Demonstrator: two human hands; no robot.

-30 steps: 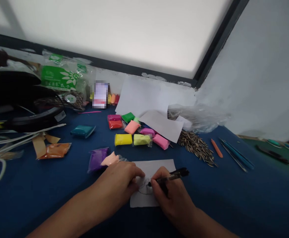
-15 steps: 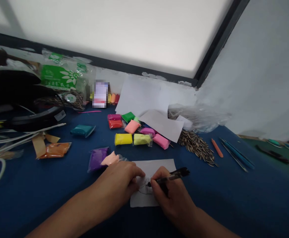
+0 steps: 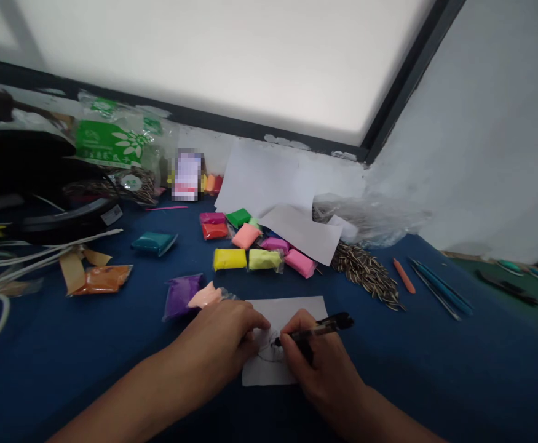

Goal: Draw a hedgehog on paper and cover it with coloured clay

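A small white sheet of paper (image 3: pixel 273 374) lies on the blue table in front of me, with dark curved pen lines on it. My right hand (image 3: pixel 317 360) grips a black pen (image 3: pixel 321 327), its tip down at the drawn lines. At the sheet's left side, my left hand (image 3: pixel 232 332) rests with the index finger stretched onto the paper; it holds nothing that I can see. Just beyond that hand are a purple clay packet (image 3: pixel 182 296) and an opened packet of pale peach clay (image 3: pixel 206 296).
Several coloured clay packets (image 3: pixel 230 259) sit behind the sheet. Sunflower seeds (image 3: pixel 365 271) are heaped to the right, near an orange stick (image 3: pixel 404 275) and blue tools (image 3: pixel 441 286). White cables (image 3: pixel 42 261) and a teal packet (image 3: pixel 153 242) are on the left. A phone (image 3: pixel 188 175) leans at the back.
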